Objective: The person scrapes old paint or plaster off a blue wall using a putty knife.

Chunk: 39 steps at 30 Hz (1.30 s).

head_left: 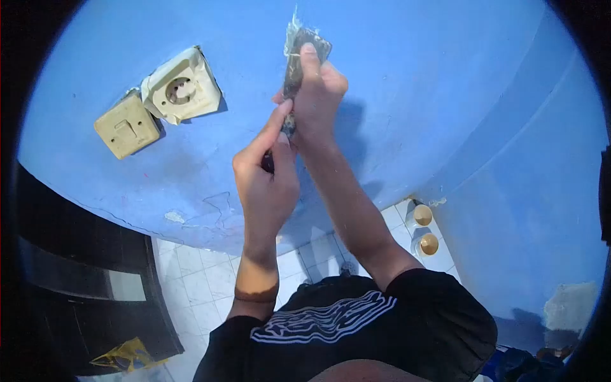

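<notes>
Both hands are on one scraper-like tool (294, 73), whose wide, dirty blade lies against the blue wall (407, 83). My left hand (267, 178) is closed round the dark handle at the lower end. Higher up, my right hand (317, 105) grips the blade part, its thumb pressed flat on the blade face. A patch of pale, scraped or smeared material (293, 32) shows on the wall at the blade's upper left edge. The fingers hide part of the tool's middle.
On the wall at the left are a yellowed light switch (127, 126) and a loose-looking socket (184, 89). Two containers (426, 244) stand on the tiled floor (194, 290) by the wall corner. Dark furniture (83, 280) with a yellow item (130, 355) is at lower left.
</notes>
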{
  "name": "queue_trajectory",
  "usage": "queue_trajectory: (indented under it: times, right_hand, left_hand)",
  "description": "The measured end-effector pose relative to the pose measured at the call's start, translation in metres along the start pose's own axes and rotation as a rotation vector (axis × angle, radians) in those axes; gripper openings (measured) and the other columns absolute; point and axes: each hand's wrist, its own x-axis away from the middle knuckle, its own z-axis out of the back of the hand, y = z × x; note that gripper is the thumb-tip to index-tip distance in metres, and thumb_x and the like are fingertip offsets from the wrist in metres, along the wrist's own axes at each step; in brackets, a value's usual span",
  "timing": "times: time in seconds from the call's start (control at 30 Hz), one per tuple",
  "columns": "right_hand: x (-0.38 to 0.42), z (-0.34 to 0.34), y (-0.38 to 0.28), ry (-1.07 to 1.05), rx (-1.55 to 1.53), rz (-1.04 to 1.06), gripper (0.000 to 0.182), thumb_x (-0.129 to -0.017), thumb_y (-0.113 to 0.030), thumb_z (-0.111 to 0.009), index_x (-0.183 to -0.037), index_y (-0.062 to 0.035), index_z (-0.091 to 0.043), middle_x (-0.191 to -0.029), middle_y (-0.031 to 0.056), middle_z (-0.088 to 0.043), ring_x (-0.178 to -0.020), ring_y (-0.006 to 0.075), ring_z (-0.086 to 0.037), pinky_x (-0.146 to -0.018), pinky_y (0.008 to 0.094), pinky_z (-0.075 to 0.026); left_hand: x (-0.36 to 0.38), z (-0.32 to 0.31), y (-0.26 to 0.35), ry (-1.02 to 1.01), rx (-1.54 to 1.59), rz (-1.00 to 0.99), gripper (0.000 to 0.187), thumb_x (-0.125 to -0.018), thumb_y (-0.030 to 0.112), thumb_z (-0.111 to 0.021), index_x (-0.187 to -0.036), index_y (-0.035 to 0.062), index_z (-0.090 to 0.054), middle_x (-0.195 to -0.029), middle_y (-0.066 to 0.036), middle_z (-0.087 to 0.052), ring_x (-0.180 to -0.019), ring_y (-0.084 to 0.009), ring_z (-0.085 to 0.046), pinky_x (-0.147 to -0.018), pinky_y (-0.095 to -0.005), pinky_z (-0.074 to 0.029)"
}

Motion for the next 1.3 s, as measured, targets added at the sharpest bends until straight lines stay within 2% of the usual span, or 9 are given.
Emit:
queue_trajectory:
  times: [0.07,0.2,0.3,0.4,0.47,0.9,1.0,1.07,1.3]
  right_hand:
    - [0.0,0.002,-0.003,0.008,0.028,-0.069,0.043,-0.099,-0.038,-0.056,-0.074,-0.0022,-0.057,-0.057,0.009,-0.058,-0.048,0.0146,-0.054,-0.047,0.028,-0.042]
    - [0.007,-0.011,-0.004,0.03,-0.029,-0.094,0.042,-0.098,-0.037,-0.056,-0.076,-0.0015,-0.057,-0.059,0.0087,-0.058,-0.05,0.0139,-0.054,-0.047,0.0276,-0.041]
    - [-0.008,-0.007,-0.012,0.032,-0.099,0.046,0.042,-0.098,-0.038,-0.056,-0.077,-0.0018,-0.058,-0.061,0.009,-0.059,-0.051,0.0143,-0.055,-0.048,0.0283,-0.042]
    - [0.005,-0.006,-0.011,0.065,-0.104,-0.054,0.042,-0.098,-0.039,-0.057,-0.076,-0.0026,-0.059,-0.061,0.009,-0.059,-0.049,0.0145,-0.054,-0.046,0.0284,-0.042]
    - [0.015,-0.008,0.006,0.054,-0.033,-0.054,0.042,-0.098,-0.038,-0.057,-0.075,-0.0032,-0.059,-0.061,0.0093,-0.06,-0.046,0.015,-0.053,-0.044,0.0294,-0.041]
    - [0.001,-0.013,0.001,0.073,-0.095,0.071,0.039,-0.099,-0.031,-0.057,-0.073,-0.0029,-0.058,-0.057,0.0075,-0.057,-0.044,0.0155,-0.052,-0.041,0.0313,-0.041]
    - [0.0,-0.012,0.012,0.094,-0.109,0.05,0.038,-0.099,-0.031,-0.057,-0.072,-0.0034,-0.057,-0.058,0.0071,-0.057,-0.045,0.0155,-0.053,-0.041,0.031,-0.041]
    - [-0.008,-0.01,0.014,0.097,-0.09,0.157,0.038,-0.099,-0.03,-0.057,-0.072,-0.0034,-0.057,-0.058,0.007,-0.057,-0.045,0.0154,-0.054,-0.041,0.0305,-0.042]
    - [-0.004,-0.015,0.016,0.11,-0.081,0.115,0.037,-0.1,-0.029,-0.056,-0.073,-0.0032,-0.058,-0.057,0.0065,-0.057,-0.044,0.0144,-0.053,-0.039,0.0295,-0.041]
  left_hand:
    - [0.0,0.0,0.002,-0.018,-0.028,-0.011,0.036,-0.097,-0.002,-0.048,-0.129,-0.0013,-0.064,-0.08,-0.005,-0.064,-0.064,-0.004,-0.047,-0.057,-0.021,-0.04]
    - [-0.007,0.017,0.014,-0.046,-0.11,-0.051,0.036,-0.097,-0.003,-0.048,-0.129,-0.0022,-0.063,-0.08,-0.005,-0.065,-0.064,-0.0041,-0.048,-0.056,-0.0216,-0.04]
    - [-0.022,0.003,0.011,-0.09,-0.133,-0.164,0.036,-0.099,0.001,-0.049,-0.132,0.0019,-0.063,-0.073,0.002,-0.057,-0.057,-0.0007,-0.043,-0.05,-0.0171,-0.034]
    - [-0.007,0.011,0.009,-0.091,-0.114,-0.218,0.036,-0.1,0.002,-0.05,-0.133,0.0027,-0.062,-0.073,0.002,-0.056,-0.057,-0.0007,-0.044,-0.05,-0.0174,-0.035]
    - [0.002,0.023,0.007,-0.076,-0.108,-0.071,0.034,-0.097,-0.002,-0.049,-0.129,-0.0041,-0.062,-0.087,-0.009,-0.07,-0.066,-0.0035,-0.052,-0.057,-0.0212,-0.042]
    - [-0.013,0.019,0.009,-0.119,-0.019,-0.01,0.036,-0.097,-0.003,-0.046,-0.129,-0.0038,-0.063,-0.092,-0.008,-0.068,-0.067,-0.0038,-0.05,-0.058,-0.0205,-0.043]
    - [-0.01,0.023,0.006,-0.12,-0.03,-0.106,0.037,-0.1,0.001,-0.047,-0.133,0.0014,-0.062,-0.075,0.001,-0.057,-0.054,-0.0005,-0.043,-0.045,-0.0165,-0.034]
    - [-0.019,0.017,0.009,-0.115,0.036,-0.006,0.036,-0.097,-0.002,-0.047,-0.129,-0.0055,-0.062,-0.087,-0.005,-0.066,-0.067,-0.0037,-0.049,-0.058,-0.0203,-0.042]
    - [-0.012,0.024,0.013,-0.104,0.0,-0.053,0.036,-0.098,0.0,-0.046,-0.13,-0.0055,-0.062,-0.08,-0.002,-0.062,-0.065,-0.0032,-0.046,-0.057,-0.0193,-0.039]
